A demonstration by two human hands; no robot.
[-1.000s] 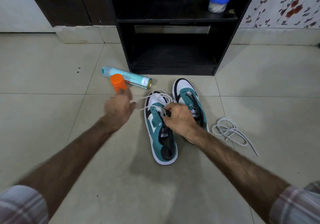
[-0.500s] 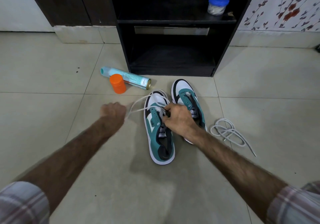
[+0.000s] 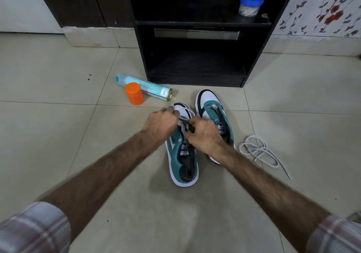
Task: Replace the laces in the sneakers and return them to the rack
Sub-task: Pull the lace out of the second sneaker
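Two teal, white and black sneakers stand side by side on the tiled floor. Over the toe end of the left sneaker [image 3: 182, 166] my left hand [image 3: 162, 124] grips the white lace [image 3: 185, 112], which loops across the toe. My right hand [image 3: 203, 133] pinches the lace at the eyelets of the same sneaker, close against my left hand. The right sneaker [image 3: 210, 104] has bare eyelets. A second white lace [image 3: 257, 151] lies loose in a tangle on the floor to the right of the sneakers.
A black shoe rack [image 3: 195, 57] stands just beyond the sneakers, with a blue-lidded jar [image 3: 250, 4] on its upper shelf. A teal spray can [image 3: 144, 86] lies on the floor to the left, with an orange cap [image 3: 134, 93] in front of it.
My left hand, which had pulled the lace out to the left, has come back in over the left sneaker's toe, next to my right hand. The lace now lies slack.
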